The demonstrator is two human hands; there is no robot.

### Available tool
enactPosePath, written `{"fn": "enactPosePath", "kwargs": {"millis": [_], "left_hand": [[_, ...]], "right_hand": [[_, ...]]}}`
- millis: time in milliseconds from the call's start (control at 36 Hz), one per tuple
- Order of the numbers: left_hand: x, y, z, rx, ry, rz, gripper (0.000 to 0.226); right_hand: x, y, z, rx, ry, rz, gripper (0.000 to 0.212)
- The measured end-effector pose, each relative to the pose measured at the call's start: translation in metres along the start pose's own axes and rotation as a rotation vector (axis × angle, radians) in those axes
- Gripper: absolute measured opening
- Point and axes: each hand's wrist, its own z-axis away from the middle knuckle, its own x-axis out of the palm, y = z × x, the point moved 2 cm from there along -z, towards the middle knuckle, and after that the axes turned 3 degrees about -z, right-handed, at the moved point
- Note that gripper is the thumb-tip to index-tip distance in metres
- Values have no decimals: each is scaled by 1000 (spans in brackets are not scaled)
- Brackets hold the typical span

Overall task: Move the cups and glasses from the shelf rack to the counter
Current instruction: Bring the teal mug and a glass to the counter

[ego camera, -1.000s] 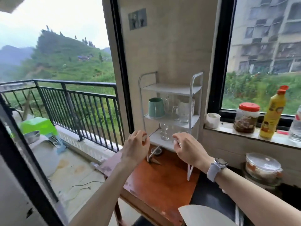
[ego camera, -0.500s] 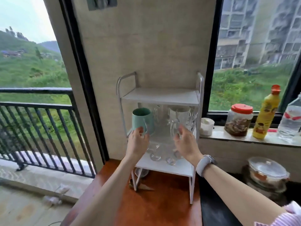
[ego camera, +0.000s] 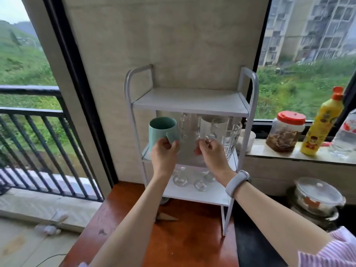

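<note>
Gripping green mug (ego camera: 162, 130) handle, left hand (ego camera: 164, 155), right hand (ego camera: 212, 153) seemingly pinching glass mug (ego camera: 215, 132) handle

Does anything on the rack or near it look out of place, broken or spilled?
Nothing looks spilled or broken. One oddity: a small brown wedge-shaped piece lies loose on the wooden counter by the foot of the shelf rack; what it is cannot be told. The glasses on the bottom shelf are too blurred to judge.

jar (ego camera: 287, 132), yellow bottle (ego camera: 321, 124), lidded bowl (ego camera: 318, 195)
</note>
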Motion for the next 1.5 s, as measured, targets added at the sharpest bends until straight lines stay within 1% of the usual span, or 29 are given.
{"fn": "enactPosePath", "kwargs": {"millis": [56,167,250,361,444,583,722,861,972,1056,1139,1278,1389,1444,1500], "left_hand": [[6,-1,0,-34,-20,37,16],[14,-2,1,-36,-59,37,18],[13,-3,3,6,-40,6,23],[7,-3,12,55,16,-12,29],[2,-1,19,91,38,-27,28],[-8,1,35,129,35,4,26],[-23,-3,57,162,48,-7,27],[-40,-6,84,194,45,43,23],[-54,-9,107,237,40,46,23],[-61,-13,124,267,4,36,23],[-62,-16,141,289,-39,15,24],[-49,-16,173,261,-151,-9,18],[-27,-12,202,205,-255,-4,22],[-12,-7,220,197,-309,-13,24],[7,2,240,204,-375,-17,24]], "right_hand": [[0,-1,1,-29,10,4,32],[-3,-3,7,-64,7,-25,34],[-10,1,10,-22,14,-55,42],[-20,4,11,69,19,-115,45],[-27,5,13,80,34,-98,50],[-41,8,22,7,52,8,55],[-46,7,40,-76,32,-56,57],[-50,10,75,-190,-95,18,49],[-53,25,107,-241,-182,101,50],[-56,45,131,-278,-181,211,52],[-64,61,152,-234,-181,195,45],[-89,81,179,-184,-69,192,42],[-127,93,206,-99,-4,261,39],[-151,96,223,-80,46,304,32],[-176,99,241,-45,115,317,32]]}}
